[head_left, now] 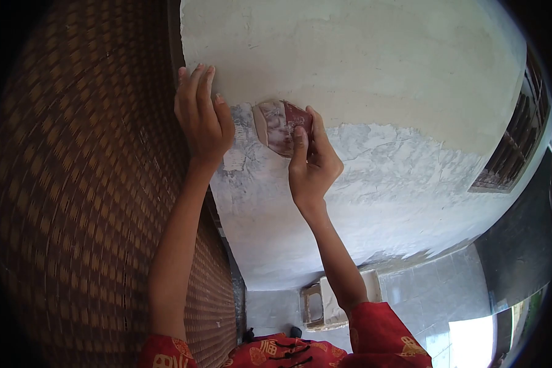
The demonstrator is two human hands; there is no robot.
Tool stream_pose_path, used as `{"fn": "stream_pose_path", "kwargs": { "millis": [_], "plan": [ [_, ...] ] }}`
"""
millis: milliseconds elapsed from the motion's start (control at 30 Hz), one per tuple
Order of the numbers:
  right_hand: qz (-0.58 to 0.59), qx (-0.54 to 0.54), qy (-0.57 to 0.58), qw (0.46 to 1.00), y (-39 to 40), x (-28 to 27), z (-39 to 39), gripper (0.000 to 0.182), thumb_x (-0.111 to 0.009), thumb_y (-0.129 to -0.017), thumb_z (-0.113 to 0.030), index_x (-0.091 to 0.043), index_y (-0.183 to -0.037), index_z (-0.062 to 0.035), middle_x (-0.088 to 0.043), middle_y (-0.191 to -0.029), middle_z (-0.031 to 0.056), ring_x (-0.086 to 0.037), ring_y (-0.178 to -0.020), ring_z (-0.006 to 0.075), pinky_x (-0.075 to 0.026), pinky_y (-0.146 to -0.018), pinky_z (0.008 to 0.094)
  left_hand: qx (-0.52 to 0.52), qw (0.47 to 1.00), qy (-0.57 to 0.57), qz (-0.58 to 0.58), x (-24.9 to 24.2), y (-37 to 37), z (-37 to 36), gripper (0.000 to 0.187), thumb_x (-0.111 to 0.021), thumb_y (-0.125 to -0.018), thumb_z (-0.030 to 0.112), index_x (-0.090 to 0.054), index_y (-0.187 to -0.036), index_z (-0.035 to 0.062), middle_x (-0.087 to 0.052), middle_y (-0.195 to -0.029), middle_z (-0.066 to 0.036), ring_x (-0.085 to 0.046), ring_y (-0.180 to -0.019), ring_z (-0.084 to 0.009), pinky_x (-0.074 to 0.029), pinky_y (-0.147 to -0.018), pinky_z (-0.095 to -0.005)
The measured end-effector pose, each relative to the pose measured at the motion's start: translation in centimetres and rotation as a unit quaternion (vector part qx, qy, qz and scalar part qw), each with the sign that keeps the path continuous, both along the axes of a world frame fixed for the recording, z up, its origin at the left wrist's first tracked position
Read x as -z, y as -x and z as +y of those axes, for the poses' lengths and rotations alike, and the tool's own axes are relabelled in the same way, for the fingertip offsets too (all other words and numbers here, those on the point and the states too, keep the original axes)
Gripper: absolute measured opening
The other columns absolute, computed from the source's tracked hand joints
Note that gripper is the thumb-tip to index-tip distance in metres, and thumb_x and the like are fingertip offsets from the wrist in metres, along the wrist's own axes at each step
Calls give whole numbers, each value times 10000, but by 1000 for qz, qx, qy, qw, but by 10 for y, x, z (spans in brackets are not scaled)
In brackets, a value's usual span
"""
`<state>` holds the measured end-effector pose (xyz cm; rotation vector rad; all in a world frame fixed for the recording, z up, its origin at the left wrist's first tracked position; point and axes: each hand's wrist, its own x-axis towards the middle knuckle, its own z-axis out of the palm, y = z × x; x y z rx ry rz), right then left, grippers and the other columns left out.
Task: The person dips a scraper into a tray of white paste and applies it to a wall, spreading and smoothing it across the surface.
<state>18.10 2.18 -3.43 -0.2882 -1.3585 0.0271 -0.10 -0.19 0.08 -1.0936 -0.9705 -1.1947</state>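
Pinching a sandpaper (282,127), the right hand (311,164) is pressed to the wall (374,73). The left hand (201,116) is laid flat, fingers together, just left.

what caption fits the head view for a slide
Right hand presses sandpaper on a plastered wall; left hand rests flat beside it.

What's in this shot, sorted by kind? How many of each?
Hands: 2, the left hand flat on the wall, the right hand pressing the sandpaper to it
Sandpaper pieces: 1, reddish sandpaper
Woven screens: 1, brown woven screen
Stools: 1, stool on the floor
Barred windows: 1, window
Total: 6
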Motion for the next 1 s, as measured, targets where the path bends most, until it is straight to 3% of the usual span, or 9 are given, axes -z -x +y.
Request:
{"fn": "stream_pose_path", "kwargs": {
  "millis": [167, 267, 400, 533, 567, 633, 700, 900, 1000],
  "plan": [
    [186, -133, 168, 959, -56, -28, -4, 322, -590, -973, -47, -609, -1289, 7, -735, -896, 93, -697, -789, 117, -522, -640, 226, -6, 1000, 11, -7, 1, -1, 0, 431, -410, -974, 153, -485, -1376, 21, -479, -1400, -148, -353, -1401, -372, -288, -1118, -513],
    [140, -141, 146, 969, -49, -34, -12, 331, -587, -977, -50, -600, -1304, -1, -729, -900, 80, -675, -759, 95, -505, -629, 213, 2, 1000, 16, -7, 1, -2, 0, 432, -412, -974, 152, -483, -1379, 22, -471, -1407, -148, -346, -1405, -373, -285, -1116, -514],
    [-5, -47, 13, 999, 3, -20, -6, 335, -631, -914, 28, -641, -1247, -6, -711, -868, 166, -690, -775, 125, -529, -648, 260, 6, 1000, 4, -6, 0, 1, 0, 433, -410, -980, 163, -479, -1382, 19, -463, -1406, -153, -346, -1401, -384, -287, -1112, -514],
    [21, 19, 65, 997, -27, -32, 11, 337, -629, -935, -29, -625, -1270, 7, -730, -860, 135, -672, -723, 95, -520, -641, 240, 8, 1000, -2, -1, 1, 3, 1, 431, -408, -983, 167, -475, -1382, 16, -466, -1399, -155, -348, -1398, -389, -289, -1109, -514],
    [60, -35, 115, 991, -44, -34, 16, 343, -606, -956, -40, -606, -1295, 16, -735, -906, 128, -664, -747, 94, -530, -651, 241, 9, 1000, 1, -1, 1, 3, 1, 430, -407, -984, 165, -475, -1381, 16, -467, -1399, -154, -349, -1399, -386, -290, -1109, -515],
    [116, -53, 123, 984, -78, -43, 19, 354, -575, -985, -70, -568, -1326, 24, -696, -1084, 175, -683, -871, 150, -582, -715, 268, 9, 1000, 1, -3, 0, 2, 1, 429, -405, -984, 164, -474, -1380, 16, -468, -1398, -153, -349, -1399, -384, -290, -1109, -515],
    [140, -72, 156, 975, -100, -50, 14, 383, -561, -989, -79, -525, -1353, 34, -674, -1106, 204, -695, -950, 222, -619, -797, 319, 9, 1000, 7, -4, 1, 1, 1, 426, -396, -991, 174, -476, -1379, 19, -471, -1394, -153, -352, -1399, -380, -291, -1107, -519],
    [51, -92, 128, 986, -59, -38, 4, 350, -603, -975, -76, -594, -1316, 2, -695, -1118, 173, -664, -907, 120, -530, -747, 254, 0, 1000, -3, -1, 2, 2, 2, 423, -397, -992, 180, -482, -1374, 19, -477, -1397, -147, -354, -1402, -373, -297, -1101, -509],
    [68, -69, 130, 987, -63, -43, 22, 351, -600, -974, -73, -592, -1316, 4, -698, -1108, 176, -670, -901, 133, -545, -745, 268, -4, 1000, -1, -6, 2, 2, 2, 419, -402, -991, 178, -488, -1369, 19, -478, -1401, -145, -351, -1405, -371, -298, -1100, -503]
  ]
}}
